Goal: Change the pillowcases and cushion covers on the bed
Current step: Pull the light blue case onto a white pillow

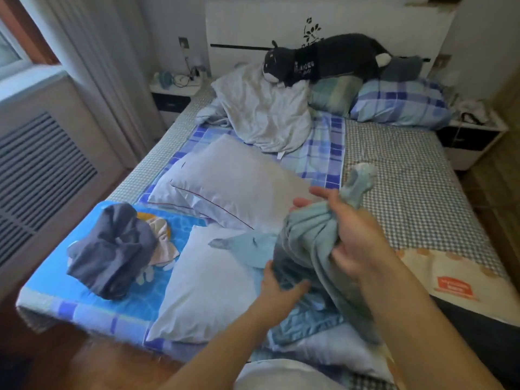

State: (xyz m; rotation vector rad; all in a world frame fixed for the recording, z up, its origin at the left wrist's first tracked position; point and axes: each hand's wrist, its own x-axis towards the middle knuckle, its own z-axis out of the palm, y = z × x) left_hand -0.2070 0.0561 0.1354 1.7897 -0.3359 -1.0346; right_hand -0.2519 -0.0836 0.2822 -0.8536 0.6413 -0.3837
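Hands: right hand [351, 235] fingers bunch blue pillowcase [304, 237]; left hand [277, 288] grips its lower edge.

— How's the light?
— Soft, cool daylight from the wood-framed window [11, 49] at the upper left of the frame; the room is dim overall, with weak shadows under the white bare pillows [225, 181].
— Sharpness?
— Soft throughout. The right hand [351, 235] and the bunched pale-blue fabric [306, 243] smear with motion blur.
— Edges?
— Wide-angle bending curves the white ribbed curtain [92, 66] and bed edges.
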